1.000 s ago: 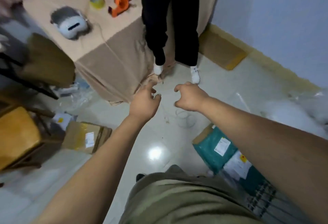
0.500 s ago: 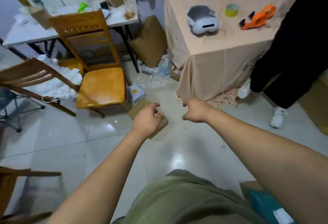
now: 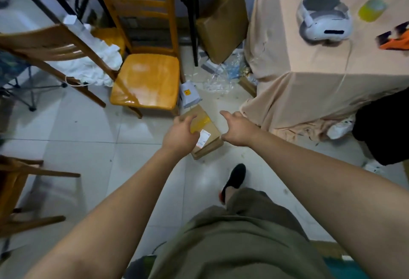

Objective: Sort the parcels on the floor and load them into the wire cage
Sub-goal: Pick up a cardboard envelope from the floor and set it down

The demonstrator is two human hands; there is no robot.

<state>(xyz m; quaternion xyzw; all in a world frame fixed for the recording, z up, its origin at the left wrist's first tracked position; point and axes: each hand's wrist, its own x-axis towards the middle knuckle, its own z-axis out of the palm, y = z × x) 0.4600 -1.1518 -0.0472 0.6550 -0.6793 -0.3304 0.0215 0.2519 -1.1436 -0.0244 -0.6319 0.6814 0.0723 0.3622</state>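
Closer now than half a second ago: both hands have come down over the brown box point(image 3: 207, 134), which looked farther off before. Two parcels are in view: that box on the floor, and a small white parcel point(image 3: 188, 95) just beyond it, beside the yellow chair point(image 3: 146, 82). Left hand point(image 3: 180, 135) hangs over the box's left edge, fingers curled but gripping nothing; right hand point(image 3: 238, 130) sits off its right edge, loosely curled, empty. Open tile lies left of the box; the draped worktop point(image 3: 309, 75) crowds its right.

Three wooden chairs point(image 3: 145, 62) — two parcels point(image 3: 204, 131); two hands point(image 3: 180, 134).
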